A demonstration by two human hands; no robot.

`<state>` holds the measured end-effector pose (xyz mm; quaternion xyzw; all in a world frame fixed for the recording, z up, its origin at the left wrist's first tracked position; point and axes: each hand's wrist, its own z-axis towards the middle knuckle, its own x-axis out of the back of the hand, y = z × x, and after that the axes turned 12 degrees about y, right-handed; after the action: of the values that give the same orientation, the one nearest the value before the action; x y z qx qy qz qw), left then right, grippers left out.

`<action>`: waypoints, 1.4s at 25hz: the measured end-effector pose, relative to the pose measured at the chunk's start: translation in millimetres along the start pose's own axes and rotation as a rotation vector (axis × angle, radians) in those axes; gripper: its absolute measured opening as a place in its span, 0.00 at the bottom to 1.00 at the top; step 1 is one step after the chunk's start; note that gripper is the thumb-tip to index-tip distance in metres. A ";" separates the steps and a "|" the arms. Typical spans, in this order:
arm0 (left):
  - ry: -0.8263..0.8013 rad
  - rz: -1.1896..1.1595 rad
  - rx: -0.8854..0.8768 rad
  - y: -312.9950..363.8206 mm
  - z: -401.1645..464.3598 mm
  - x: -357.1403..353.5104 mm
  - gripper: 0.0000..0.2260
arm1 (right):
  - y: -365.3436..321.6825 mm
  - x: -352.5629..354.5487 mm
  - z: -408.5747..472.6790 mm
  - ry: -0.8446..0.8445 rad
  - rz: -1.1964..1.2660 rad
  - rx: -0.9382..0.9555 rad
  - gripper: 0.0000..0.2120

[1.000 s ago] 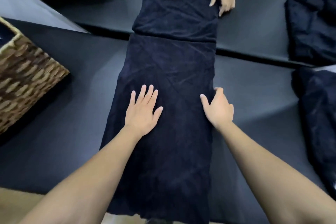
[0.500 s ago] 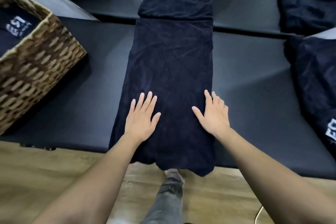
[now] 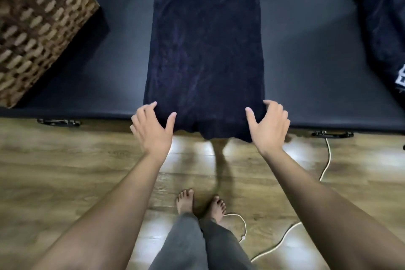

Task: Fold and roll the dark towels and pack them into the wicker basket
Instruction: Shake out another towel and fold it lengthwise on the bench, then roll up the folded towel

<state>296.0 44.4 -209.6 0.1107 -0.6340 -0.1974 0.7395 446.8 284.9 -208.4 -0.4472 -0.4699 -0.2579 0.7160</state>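
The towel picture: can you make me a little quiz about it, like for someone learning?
1. True or false: the long dark towel hangs over the near edge of the black table.
2. Which side of the towel is the wicker basket on? A) left B) right C) on top of it
3. Fill in: the left hand and right hand are at the towel's near ____.

Key: 1 true. 2 A. 3 corners.
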 end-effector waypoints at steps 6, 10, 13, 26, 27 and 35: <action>0.054 -0.407 0.419 -8.7 -1.4 -6.9 0.36 | -2.0 0.2 -27.2 -0.015 0.282 -0.316 0.24; 0.010 -0.580 0.605 -3.3 -6.1 -0.4 0.36 | 2.7 0.8 -48.9 -0.031 0.512 -0.483 0.22; -0.100 -0.663 0.755 -1.1 -7.2 11.0 0.33 | 13.7 -3.9 -60.6 -0.215 0.652 -0.564 0.21; -0.447 -0.864 0.829 -35.5 -1.7 23.8 0.10 | 21.0 30.3 -45.5 -0.470 0.953 -0.747 0.08; -0.502 -0.869 0.846 -34.2 -0.4 25.1 0.11 | 20.5 32.3 -48.3 -0.475 0.958 -0.751 0.08; -0.610 -1.013 0.927 -30.8 -3.5 25.4 0.14 | 22.4 43.9 -55.0 -0.483 1.001 -0.832 0.14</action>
<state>297.7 5.5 -200.3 0.6292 -0.7005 -0.2482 0.2275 507.5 249.0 -186.3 -0.8924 -0.2155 0.0516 0.3932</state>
